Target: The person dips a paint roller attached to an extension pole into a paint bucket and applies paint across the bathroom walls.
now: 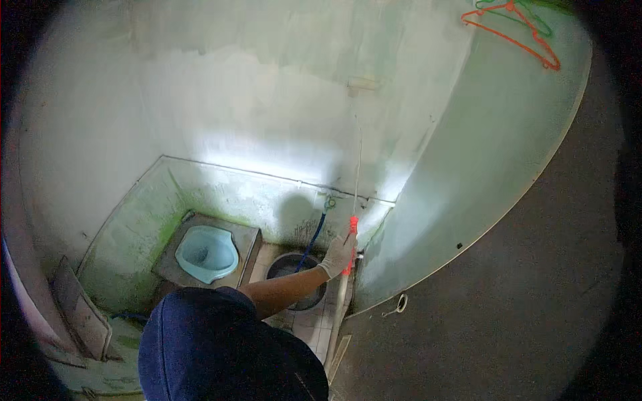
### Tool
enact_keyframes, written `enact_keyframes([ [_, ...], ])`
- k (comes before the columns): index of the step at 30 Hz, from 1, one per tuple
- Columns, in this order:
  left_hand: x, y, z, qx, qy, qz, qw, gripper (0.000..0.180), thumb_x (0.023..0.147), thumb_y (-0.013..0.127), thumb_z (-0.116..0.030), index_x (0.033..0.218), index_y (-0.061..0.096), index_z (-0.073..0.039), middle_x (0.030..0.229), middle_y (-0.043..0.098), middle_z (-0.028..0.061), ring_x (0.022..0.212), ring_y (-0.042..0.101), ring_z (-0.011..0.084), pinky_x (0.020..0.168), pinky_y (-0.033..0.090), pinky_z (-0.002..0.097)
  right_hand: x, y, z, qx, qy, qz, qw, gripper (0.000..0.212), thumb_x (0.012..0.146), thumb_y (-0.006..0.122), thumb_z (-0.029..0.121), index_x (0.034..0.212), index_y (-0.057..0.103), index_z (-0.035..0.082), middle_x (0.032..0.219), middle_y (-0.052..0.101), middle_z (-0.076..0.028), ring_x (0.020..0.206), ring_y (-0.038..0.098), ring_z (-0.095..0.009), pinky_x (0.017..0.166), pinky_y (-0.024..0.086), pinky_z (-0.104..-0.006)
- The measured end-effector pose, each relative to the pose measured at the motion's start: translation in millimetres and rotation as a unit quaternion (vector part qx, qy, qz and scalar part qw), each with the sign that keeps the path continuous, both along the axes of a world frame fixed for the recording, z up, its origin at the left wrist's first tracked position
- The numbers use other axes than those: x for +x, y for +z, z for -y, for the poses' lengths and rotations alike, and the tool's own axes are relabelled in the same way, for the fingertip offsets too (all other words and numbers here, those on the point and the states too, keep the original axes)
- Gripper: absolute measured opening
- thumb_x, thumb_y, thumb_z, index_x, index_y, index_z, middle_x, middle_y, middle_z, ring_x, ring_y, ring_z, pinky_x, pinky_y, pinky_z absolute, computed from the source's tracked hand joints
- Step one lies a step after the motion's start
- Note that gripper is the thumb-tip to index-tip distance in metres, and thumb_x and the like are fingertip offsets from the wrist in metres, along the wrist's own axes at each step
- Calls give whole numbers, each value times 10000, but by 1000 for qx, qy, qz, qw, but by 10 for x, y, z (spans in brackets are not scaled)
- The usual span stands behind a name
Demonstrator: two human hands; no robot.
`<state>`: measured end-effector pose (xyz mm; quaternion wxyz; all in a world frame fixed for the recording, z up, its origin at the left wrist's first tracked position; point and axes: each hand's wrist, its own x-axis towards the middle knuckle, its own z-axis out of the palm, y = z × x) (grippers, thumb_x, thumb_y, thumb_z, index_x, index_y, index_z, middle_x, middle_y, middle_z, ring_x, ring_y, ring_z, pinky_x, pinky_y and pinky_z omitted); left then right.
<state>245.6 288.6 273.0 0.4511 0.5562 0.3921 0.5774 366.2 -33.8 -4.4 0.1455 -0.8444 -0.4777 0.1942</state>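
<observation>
My left arm, in a dark blue sleeve (221,344), reaches across to the right. My left hand (338,257), in a pale glove, is closed around the red handle of a long-handled paint roller (354,226). A pale pole (340,301) continues below the hand toward the lower edge. Above it, a thin rod rises to the roller head (363,83), which is up at the pale wall (254,100). The wall's coating looks patchy, greenish higher up and whiter below. My right hand is outside the picture.
A light blue squat toilet (207,254) is set in a raised block at left. Below my forearm stands a dark round tub (284,264) with a blue hose (314,237) running into it from a tap. A door (481,174) curves along the right. Orange and green hangers (518,37) hang at upper right.
</observation>
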Motion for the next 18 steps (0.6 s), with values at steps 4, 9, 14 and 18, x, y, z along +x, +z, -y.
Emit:
enact_keyframes([
  [4, -48, 451, -267, -32, -30, 26, 999, 536, 986, 435, -252, 1482, 237, -209, 659, 500, 38, 492, 501, 131, 439, 451, 304, -310, 493, -161, 1, -53, 6, 999, 426, 832, 635, 401, 1025, 631, 22, 886, 669, -183, 763, 659, -366, 627, 506, -460],
  [9, 311, 2030, -618, 93, -25, -68, 993, 588, 993, 385, -239, 1507, 100, -223, 653, 503, 76, 484, 511, 164, 464, 474, 337, -348, 859, -377, 73, -122, -32, 989, 400, 836, 651, 369, 978, 641, -4, 803, 669, -189, 709, 662, -334, 603, 501, -418],
  [14, 334, 3198, -1155, 169, 18, -105, 980, 566, 985, 340, -209, 1499, 103, -184, 745, 592, 193, 521, 579, 296, 502, 508, 387, -331, 1742, -1292, 315, -86, -290, 900, 338, 864, 667, 347, 850, 590, 17, 621, 572, -80, 583, 488, -118, 555, 436, -337],
  [18, 436, 3113, -1260, 185, 35, -124, 974, 565, 986, 342, -210, 1496, 105, -157, 743, 586, 190, 537, 586, 280, 494, 495, 393, -255, 1981, -1391, 250, -143, -263, 921, 455, 850, 692, 360, 641, 570, -25, 519, 483, -46, 527, 438, -104, 499, 406, -335],
])
